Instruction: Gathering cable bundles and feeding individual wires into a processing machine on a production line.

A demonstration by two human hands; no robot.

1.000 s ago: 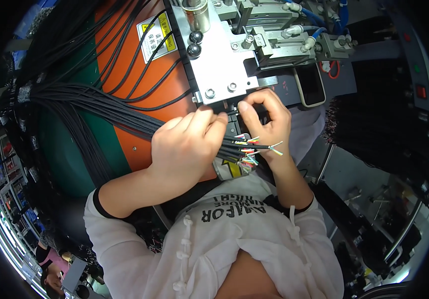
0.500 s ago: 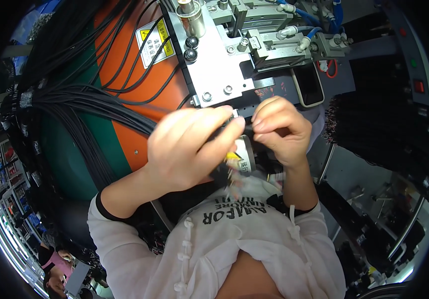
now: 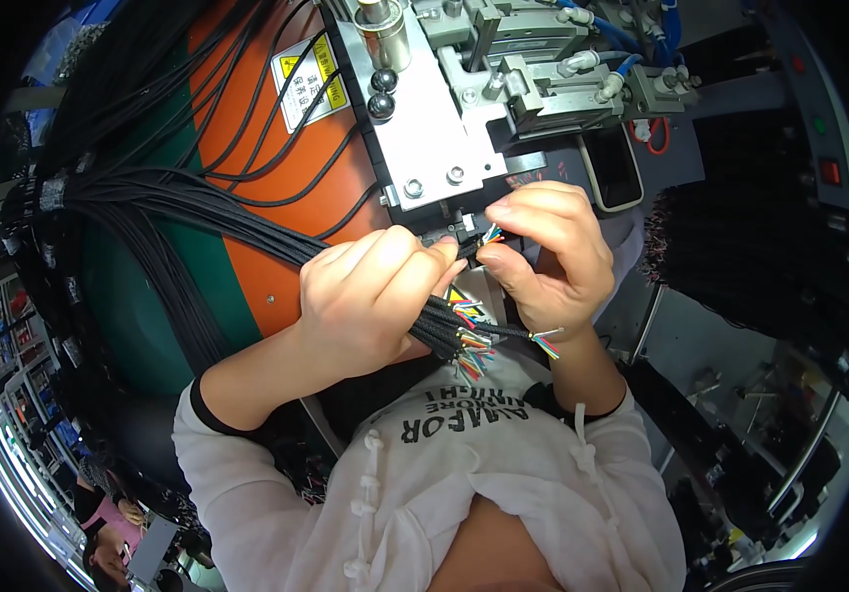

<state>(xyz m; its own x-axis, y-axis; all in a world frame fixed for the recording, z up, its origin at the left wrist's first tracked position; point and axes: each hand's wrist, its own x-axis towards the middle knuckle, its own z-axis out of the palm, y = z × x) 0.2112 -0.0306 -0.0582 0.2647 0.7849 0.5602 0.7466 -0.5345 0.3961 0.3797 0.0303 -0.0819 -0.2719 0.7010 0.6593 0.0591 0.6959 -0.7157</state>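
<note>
The grey desk (image 3: 679, 163) shows at the upper right of the frame, carrying a phone (image 3: 614, 176) in a pale case and, just beside its upper end, a red-handled tool (image 3: 664, 138), perhaps scissors. At the upper left spreads an orange and green surface (image 3: 257, 286); black cables (image 3: 237, 219) run across it, and a white-and-yellow label (image 3: 308, 87) sits flat on the orange part.

- Looks like matt black braid on the cables (image 3: 237, 209), kinda rough, like cloth
- Smooth plastic-looking coating on the wires (image 3: 474, 341)
- Bare smooth metal on the plate (image 3: 432, 123), pretty shiny
- Shiny metal for the bolts (image 3: 413, 187) too
- Proper glossy on the black balls (image 3: 382, 106), can't tell metal or plastic
- Soft matt cloth for the shirt (image 3: 419, 479)
- Glossy glass look on the phone (image 3: 616, 176)
</note>
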